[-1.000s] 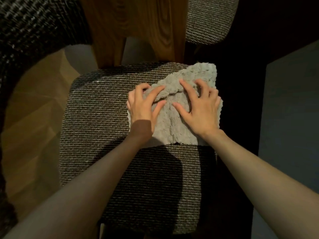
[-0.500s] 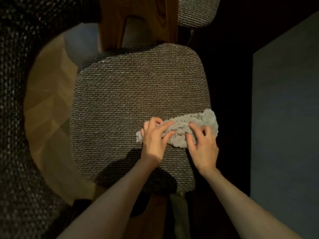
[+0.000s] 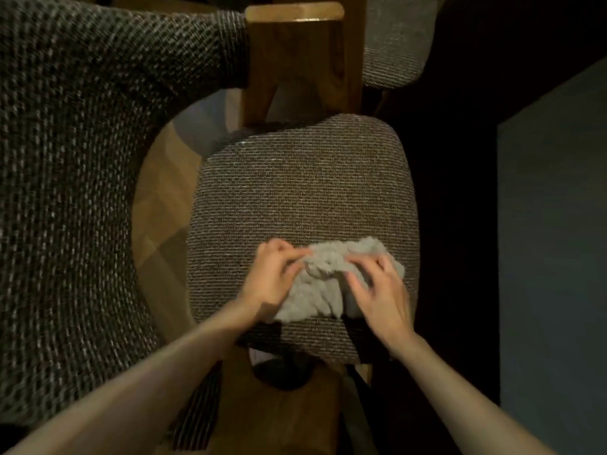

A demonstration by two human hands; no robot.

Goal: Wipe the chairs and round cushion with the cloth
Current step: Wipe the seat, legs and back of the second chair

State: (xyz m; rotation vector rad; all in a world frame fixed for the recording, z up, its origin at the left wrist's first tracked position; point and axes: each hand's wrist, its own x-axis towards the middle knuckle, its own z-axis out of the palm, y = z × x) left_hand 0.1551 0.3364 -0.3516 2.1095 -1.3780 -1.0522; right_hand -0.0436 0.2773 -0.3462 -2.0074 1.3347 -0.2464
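- Head view looks straight down on a chair seat [image 3: 302, 192] covered in grey-brown woven fabric, with both bare forearms reaching in from the bottom edge
- The pale grey cloth [image 3: 328, 284] lies bunched and wrinkled on the near right part of that seat, close to its front edge and touching the fabric
- The left hand [image 3: 274, 277] is at the cloth's left end, fingers curled and pinching its edge between thumb and fingertips
- The right hand [image 3: 381, 290] sits on the cloth's right end, fingers bent over the crumpled folds and gripping them; this hand is slightly motion-blurred
- The two hands are near each other, with a hump of cloth raised between them
- A wooden backrest [image 3: 295, 60] rises at the far side of the seat
- The round cushion [image 3: 65, 159], dark and coarsely woven, curves along the left side, apart from the seat with wooden floor [image 3: 157, 208] showing between them
- A second chair [image 3: 394, 44] with the same weave shows at the top right
- A dull blue-grey panel [image 3: 551, 257] fills the right edge
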